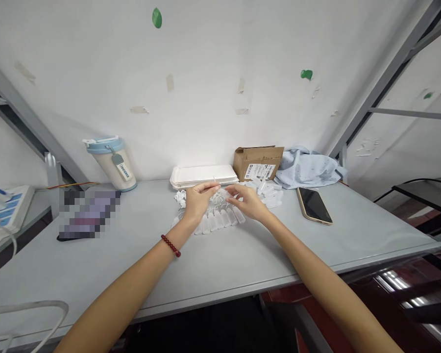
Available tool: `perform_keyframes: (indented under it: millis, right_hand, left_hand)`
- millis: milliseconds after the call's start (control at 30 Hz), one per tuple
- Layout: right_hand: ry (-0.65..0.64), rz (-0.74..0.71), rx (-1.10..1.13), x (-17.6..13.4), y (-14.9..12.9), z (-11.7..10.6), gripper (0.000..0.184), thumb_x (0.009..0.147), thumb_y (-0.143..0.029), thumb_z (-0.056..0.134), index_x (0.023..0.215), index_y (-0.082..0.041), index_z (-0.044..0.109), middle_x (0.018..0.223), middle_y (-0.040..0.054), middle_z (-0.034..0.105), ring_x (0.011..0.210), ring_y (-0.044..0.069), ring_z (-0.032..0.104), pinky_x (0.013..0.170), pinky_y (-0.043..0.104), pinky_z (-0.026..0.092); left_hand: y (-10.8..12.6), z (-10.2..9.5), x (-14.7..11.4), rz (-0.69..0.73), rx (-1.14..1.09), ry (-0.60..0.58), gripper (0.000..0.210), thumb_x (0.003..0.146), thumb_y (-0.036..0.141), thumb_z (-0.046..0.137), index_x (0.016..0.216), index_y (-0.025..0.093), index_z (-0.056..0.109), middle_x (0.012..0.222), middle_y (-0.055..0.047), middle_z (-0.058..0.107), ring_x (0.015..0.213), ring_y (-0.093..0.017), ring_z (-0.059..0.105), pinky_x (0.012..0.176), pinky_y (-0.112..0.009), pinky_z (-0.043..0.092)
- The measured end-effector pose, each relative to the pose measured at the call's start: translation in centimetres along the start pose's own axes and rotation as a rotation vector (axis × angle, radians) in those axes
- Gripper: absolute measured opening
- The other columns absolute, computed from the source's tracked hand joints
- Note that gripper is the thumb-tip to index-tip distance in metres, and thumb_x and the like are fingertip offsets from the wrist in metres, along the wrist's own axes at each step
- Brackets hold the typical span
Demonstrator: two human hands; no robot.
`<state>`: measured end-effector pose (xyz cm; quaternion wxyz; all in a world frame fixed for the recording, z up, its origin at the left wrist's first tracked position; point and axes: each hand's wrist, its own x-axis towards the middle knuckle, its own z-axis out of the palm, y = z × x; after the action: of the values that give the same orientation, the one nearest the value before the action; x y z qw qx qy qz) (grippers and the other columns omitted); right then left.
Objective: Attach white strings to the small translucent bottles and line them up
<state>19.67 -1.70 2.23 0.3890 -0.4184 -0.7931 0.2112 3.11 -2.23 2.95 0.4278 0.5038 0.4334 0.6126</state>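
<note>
Over the middle of the desk, my left hand (198, 198) pinches a thin white strand (214, 179) whose tip sticks up above the fingertips. Close beside it, my right hand (248, 200) has thumb and fingers closed around a small clear plastic piece (224, 193). Below both hands lies a row of several flat, translucent tags (219, 219) with thin loops at their tops. Loose clear pieces (272, 194) are heaped beyond my right hand. Small white bits (180, 197) lie to the left of my left hand, and more white strands show between the hands.
Behind the hands are a stack of white sheets or trays (206, 173), a cardboard box (259, 164) and pale blue cloth (308, 167). A phone (315, 206) lies at right. A tumbler (112, 164) and a blurred-out item (90, 213) are at left. A white cable (33, 305) crosses the front left.
</note>
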Motion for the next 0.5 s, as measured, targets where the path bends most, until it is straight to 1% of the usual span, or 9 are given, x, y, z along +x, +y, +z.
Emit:
perform_keyframes:
  millis: [100, 200, 267, 367, 500]
  right_hand:
    - [-0.011, 0.013, 0.044, -0.07, -0.29, 0.00, 0.025, 0.078, -0.021, 0.060, 0.102, -0.017, 0.062, 0.092, 0.0056, 0.065, 0.081, 0.016, 0.060, 0.073, 0.031, 0.050]
    - [-0.013, 0.035, 0.118, -0.11, -0.44, 0.08, 0.026, 0.077, -0.022, 0.061, 0.102, -0.017, 0.061, 0.090, 0.0048, 0.064, 0.082, 0.016, 0.060, 0.076, 0.033, 0.049]
    - [-0.009, 0.090, 0.185, -0.13, -0.51, 0.12, 0.028, 0.075, -0.022, 0.062, 0.102, -0.017, 0.060, 0.088, 0.0046, 0.062, 0.079, 0.016, 0.061, 0.074, 0.033, 0.050]
    - [-0.024, 0.177, 0.304, -0.16, -0.70, 0.05, 0.029, 0.074, -0.024, 0.063, 0.101, -0.016, 0.058, 0.088, 0.0039, 0.060, 0.071, 0.015, 0.063, 0.068, 0.031, 0.050]
    - [-0.045, 0.207, 0.398, -0.23, -1.08, -0.19, 0.029, 0.074, -0.023, 0.063, 0.101, -0.017, 0.057, 0.088, 0.0026, 0.059, 0.070, 0.015, 0.065, 0.068, 0.031, 0.051]
  left_hand:
    - [0.15, 0.05, -0.09, -0.023, -0.092, -0.002, 0.021, 0.061, 0.024, 0.076, 0.079, 0.014, 0.072, 0.083, -0.006, 0.073, 0.088, -0.021, 0.065, 0.088, -0.037, 0.048]
    - [0.15, 0.00, -0.08, -0.044, -0.129, -0.021, 0.021, 0.059, 0.024, 0.077, 0.076, 0.014, 0.071, 0.082, -0.006, 0.072, 0.086, -0.020, 0.065, 0.088, -0.037, 0.048]
    - [0.13, -0.05, -0.04, -0.049, -0.130, -0.030, 0.020, 0.058, 0.024, 0.077, 0.074, 0.014, 0.071, 0.082, -0.006, 0.072, 0.086, -0.020, 0.065, 0.087, -0.036, 0.047]
    - [0.20, -0.12, 0.01, -0.055, -0.112, -0.017, 0.020, 0.057, 0.025, 0.078, 0.073, 0.015, 0.070, 0.079, -0.005, 0.071, 0.082, -0.018, 0.064, 0.084, -0.034, 0.047]
    - [0.40, -0.16, 0.00, -0.059, -0.078, -0.012, 0.020, 0.057, 0.025, 0.077, 0.073, 0.015, 0.070, 0.075, -0.003, 0.069, 0.077, -0.017, 0.062, 0.080, -0.032, 0.047]
